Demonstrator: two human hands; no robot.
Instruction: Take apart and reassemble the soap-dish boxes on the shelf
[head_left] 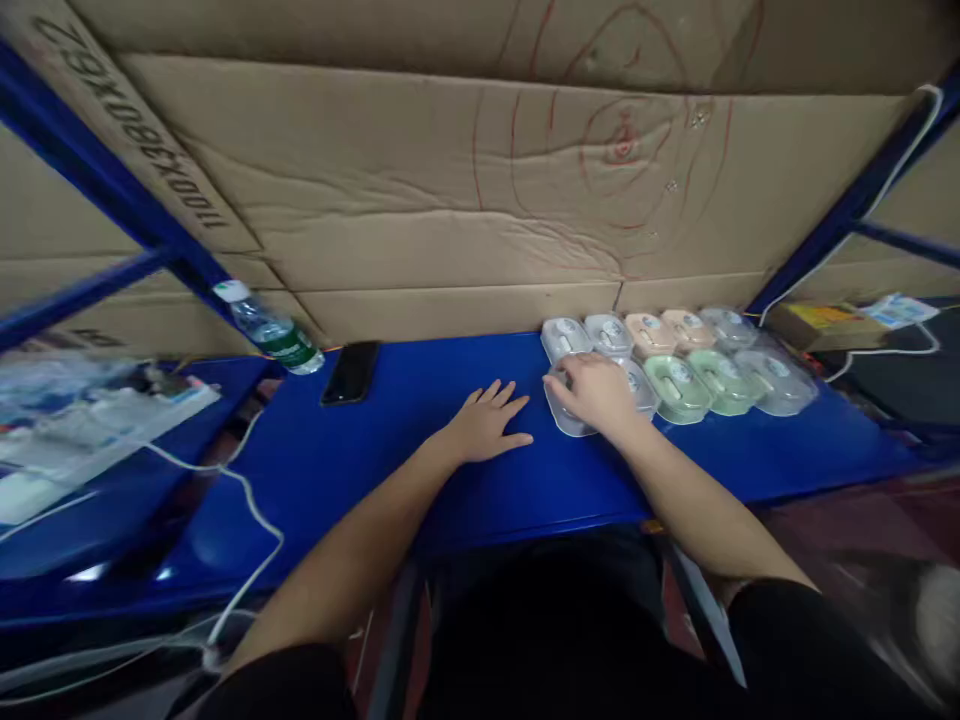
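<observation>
A broad cardboard wall point(420, 260) fills the 12 o'clock side, with red curved lines drawn toward 1 o'clock, the centre of the view serving as the dial's middle. Below it spreads the blue tabletop point(435, 370), running from about 8 round to 4 o'clock. Blue metal posts slant at 10 and 2 o'clock.

At 3 o'clock, on the tabletop, stands the group of lidded containers point(677, 390), set close together in two rows: pale grey, peach and green under clear covers. Toward 8:30 lies a long white object point(112, 440), too blurred to identify. A small cardboard box point(821, 325) sits farther out at 3 o'clock, beyond the containers.

Of the two hands, the left hand point(486, 425) is at 6 o'clock, near the centre, palm down on the tabletop, released, its fingers spread and holding nothing. The right hand point(601, 393) is between 3 and 4 o'clock, laid over the front row's leftmost container point(568, 412); its thumb reaches the near-left part of the lid, but I cannot tell whether it is grasping or only resting there.

A clear bottle point(274, 332) with a green label and white cap leans at 9 o'clock, beside one post. Just to its right lies a dark phone point(351, 373). Thinnest is a white cord point(259, 510), bending at 8 o'clock.
</observation>
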